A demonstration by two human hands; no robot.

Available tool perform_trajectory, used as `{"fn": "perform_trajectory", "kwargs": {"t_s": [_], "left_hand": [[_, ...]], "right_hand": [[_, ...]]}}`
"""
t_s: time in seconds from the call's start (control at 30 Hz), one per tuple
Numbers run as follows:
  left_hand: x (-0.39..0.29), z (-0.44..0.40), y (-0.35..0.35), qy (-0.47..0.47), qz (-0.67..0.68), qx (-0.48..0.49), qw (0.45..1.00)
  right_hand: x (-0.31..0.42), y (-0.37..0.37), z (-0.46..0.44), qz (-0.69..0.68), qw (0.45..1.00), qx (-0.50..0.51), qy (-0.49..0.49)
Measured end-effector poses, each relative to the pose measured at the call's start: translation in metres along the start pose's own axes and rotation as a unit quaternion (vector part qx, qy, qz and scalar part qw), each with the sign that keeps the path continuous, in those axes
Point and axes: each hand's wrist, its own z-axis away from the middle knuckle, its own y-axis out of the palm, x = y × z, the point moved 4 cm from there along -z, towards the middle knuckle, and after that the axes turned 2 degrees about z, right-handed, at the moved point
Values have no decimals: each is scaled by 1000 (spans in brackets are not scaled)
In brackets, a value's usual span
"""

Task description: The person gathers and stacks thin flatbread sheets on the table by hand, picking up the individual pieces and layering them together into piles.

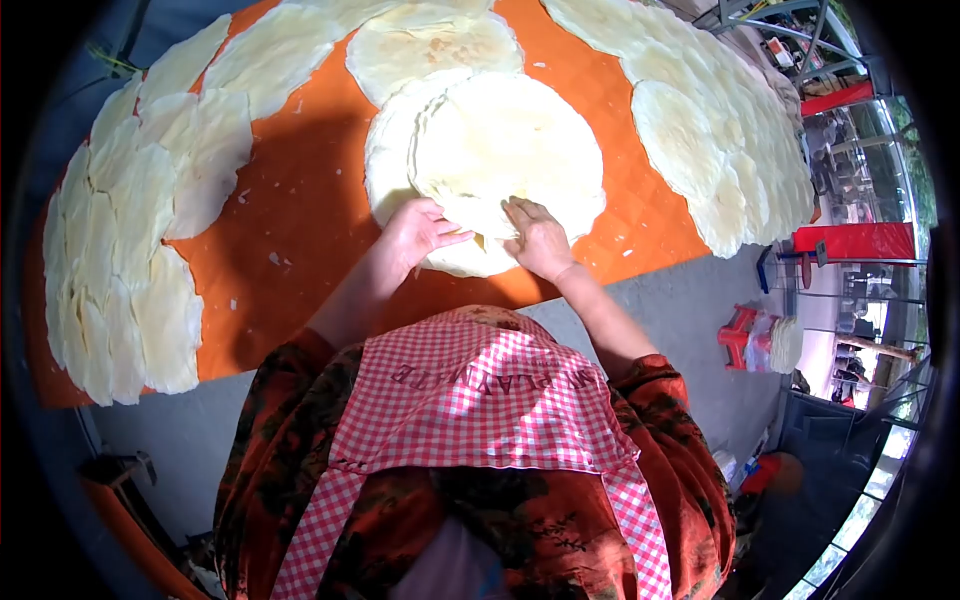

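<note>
A stack of pale round flatbread sheets (510, 140) lies on the orange table cover (310, 200), in front of me. At the stack's near left edge is my left hand (420, 233), its fingers apart and their tips close to the rim of the sheets. My right hand (538, 237) touches the near edge of the top sheet, fingers curled down onto it; whether they pinch it is too small to tell. Bright light washes out much of the stack's surface.
Overlapping flatbread sheets cover the table's left side (130, 250) and right side (700, 150). Another sheet (435, 50) lies behind the stack. A red stool (738, 337) stands on the grey floor at right. Small crumbs dot the orange cover.
</note>
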Motion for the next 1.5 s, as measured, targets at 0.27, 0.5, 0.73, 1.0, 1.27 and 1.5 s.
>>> {"fn": "perform_trajectory", "kwargs": {"t_s": [0.27,0.5,0.73,1.0,1.27,1.5], "left_hand": [[3,3,3,18,-10,-35,999],[9,-2,-14,-6,37,-19,999],[62,-11,-31,-16,-73,-28,997],[67,-32,-33,-17,-149,-225,963],[64,-19,-34,-1,-172,-230,958],[66,-21,-40,5,-138,-197,971]], "right_hand": [[12,1,17,51,998,2,-30],[2,12,11,48,992,-120,13],[-10,-26,-18,33,996,-76,19],[-57,-126,-107,11,974,99,205],[-48,-295,-153,210,963,-171,-2],[5,-91,-43,107,984,-134,-53]]}}
